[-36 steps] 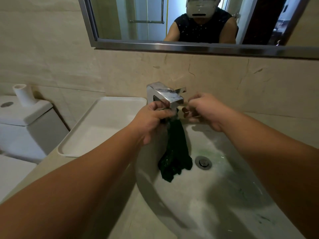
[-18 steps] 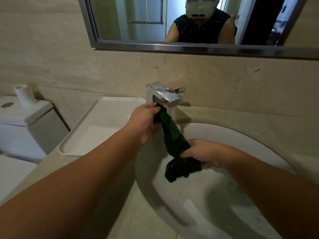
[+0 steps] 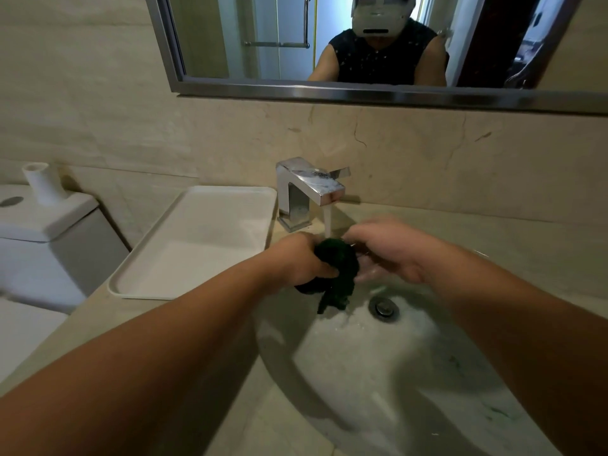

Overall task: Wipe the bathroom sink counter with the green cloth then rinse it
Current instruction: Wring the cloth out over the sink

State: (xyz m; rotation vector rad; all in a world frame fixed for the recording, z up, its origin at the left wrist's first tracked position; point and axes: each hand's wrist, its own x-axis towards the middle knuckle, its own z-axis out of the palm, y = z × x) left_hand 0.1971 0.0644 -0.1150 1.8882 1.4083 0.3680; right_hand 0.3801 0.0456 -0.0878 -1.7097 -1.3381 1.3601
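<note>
Hands over beige sink (image 3: 362,373), left hand (image 3: 299,261) tight around green cloth (image 3: 340,258) beneath tap (image 3: 312,185), hold of right hand (image 3: 394,253) unclear

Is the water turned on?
On. A stream of water runs from the faucet down onto the green cloth, which the left hand grips over the sink.

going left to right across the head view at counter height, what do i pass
toilet cistern → white tray → left hand → green cloth, which that hand grips → right hand. The faucet overlaps the left hand and the cloth, so it is left out of the order.
</note>
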